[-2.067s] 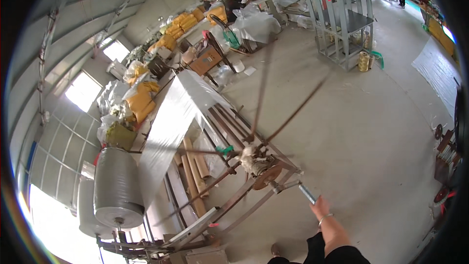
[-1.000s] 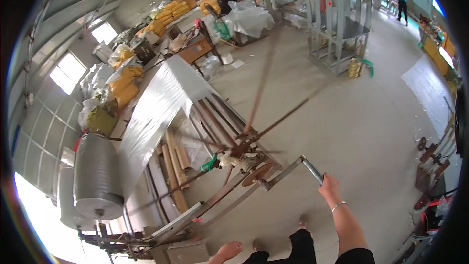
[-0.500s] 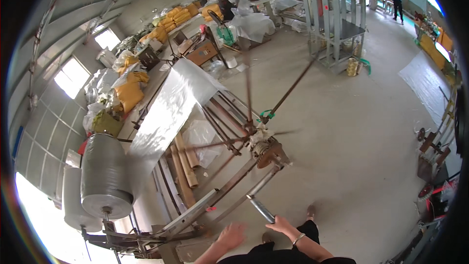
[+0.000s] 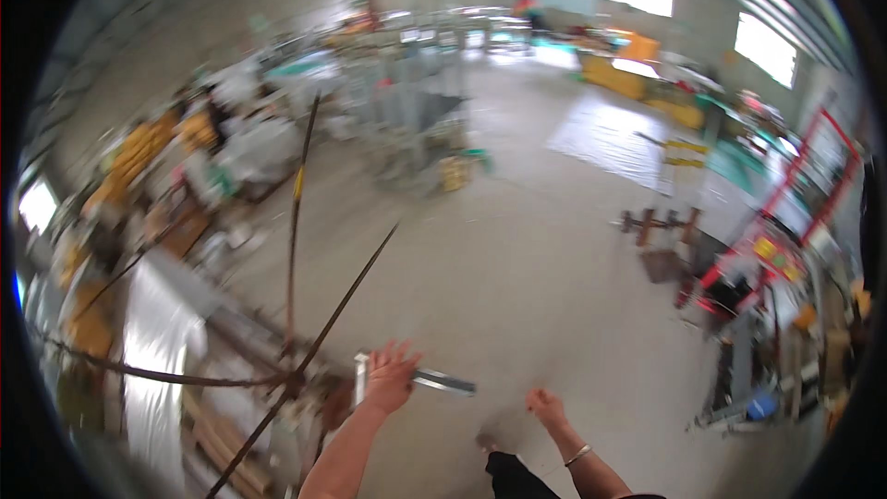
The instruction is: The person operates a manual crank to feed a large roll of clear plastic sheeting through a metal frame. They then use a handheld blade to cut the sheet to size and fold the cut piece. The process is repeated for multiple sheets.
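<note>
My left hand (image 4: 393, 377) is at the silver crank handle (image 4: 448, 384), its fingers spread upward. The hand covers part of the crank, and I cannot tell whether the palm touches it. Off to the right, apart from the handle, my right hand (image 4: 547, 405) hangs with curled fingers and nothing visible in them; a bracelet circles that wrist. Left of my left hand stands the spoked winding frame, its long thin rusty spokes (image 4: 354, 289) meeting at a hub. A shiny silver film sheet (image 4: 152, 351) lies beyond the spokes at the left.
Brown cardboard tubes (image 4: 217, 444) lie below the frame at the lower left. Yellow sacks (image 4: 139, 152) are piled at the far left. A metal rack (image 4: 407, 120) stands ahead. A small rusty stand (image 4: 661, 245) and a red-framed cart (image 4: 832, 162) are at the right.
The view has swung right, with blur. My right hand has let go of the crank handle and moved away from it. My left hand has come up to the crank with fingers spread.
</note>
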Demonstrator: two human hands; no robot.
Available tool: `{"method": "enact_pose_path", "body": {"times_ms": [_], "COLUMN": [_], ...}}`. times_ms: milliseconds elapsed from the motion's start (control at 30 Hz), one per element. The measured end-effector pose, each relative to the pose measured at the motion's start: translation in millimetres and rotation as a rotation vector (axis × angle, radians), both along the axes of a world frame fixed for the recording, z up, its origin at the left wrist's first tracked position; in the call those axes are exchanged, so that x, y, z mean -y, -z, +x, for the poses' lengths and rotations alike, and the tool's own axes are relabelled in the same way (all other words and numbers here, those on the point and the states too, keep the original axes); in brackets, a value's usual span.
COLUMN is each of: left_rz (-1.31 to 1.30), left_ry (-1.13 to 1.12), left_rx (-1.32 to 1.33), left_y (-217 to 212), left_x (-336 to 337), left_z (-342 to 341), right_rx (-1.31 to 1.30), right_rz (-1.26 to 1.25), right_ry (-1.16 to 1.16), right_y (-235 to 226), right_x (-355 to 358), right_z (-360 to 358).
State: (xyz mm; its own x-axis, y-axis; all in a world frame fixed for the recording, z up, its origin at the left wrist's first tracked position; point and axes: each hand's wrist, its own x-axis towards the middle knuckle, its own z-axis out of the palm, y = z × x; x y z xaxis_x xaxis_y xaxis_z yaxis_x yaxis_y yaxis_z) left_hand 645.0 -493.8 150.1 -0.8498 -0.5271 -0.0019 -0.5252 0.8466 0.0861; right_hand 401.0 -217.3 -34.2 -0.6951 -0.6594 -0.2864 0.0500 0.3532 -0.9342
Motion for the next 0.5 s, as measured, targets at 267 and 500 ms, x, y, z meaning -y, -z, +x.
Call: {"method": "enact_pose_path", "body": {"times_ms": [267,500], "left_rz": [0.333,0.194], "left_ry": [-0.114,-0.074], "left_rx": [0.565,0.54], "left_y": [235,395], "left_x": [9,-112], "left_z": [-51,157], "right_rx": [-0.057,-0.154], "right_rz": [1.045,0.981], "right_ry": [-0.667,-0.78], "right_y": [97,61], "right_x": [-298,-311], "right_z": [21,28]}}
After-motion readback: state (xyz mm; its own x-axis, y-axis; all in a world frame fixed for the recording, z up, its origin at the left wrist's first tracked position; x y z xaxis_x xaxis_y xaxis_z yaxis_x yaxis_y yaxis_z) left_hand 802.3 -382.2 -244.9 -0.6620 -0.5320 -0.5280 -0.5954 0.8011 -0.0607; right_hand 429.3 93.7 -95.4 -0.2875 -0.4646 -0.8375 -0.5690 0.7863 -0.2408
